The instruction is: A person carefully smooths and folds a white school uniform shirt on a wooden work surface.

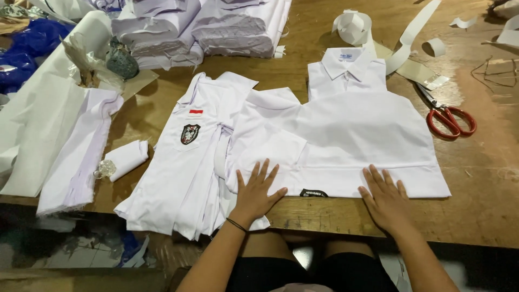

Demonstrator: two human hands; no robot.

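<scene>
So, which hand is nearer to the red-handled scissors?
The right hand. It lies flat on the white shirt's lower edge, below and left of the scissors; the left hand presses much farther left.

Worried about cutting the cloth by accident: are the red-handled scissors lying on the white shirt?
No, the red-handled scissors lie on the bare wooden table, to the right of the white shirt.

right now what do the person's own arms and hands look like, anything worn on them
Both forearms are bare, with no sleeves reaching into view and no gloves. The left hand has a thin dark band around its wrist, like a cord or hair tie. The right hand shows no band or watch. No rings can be made out on either hand. Dark shorts show below the arms.
</scene>
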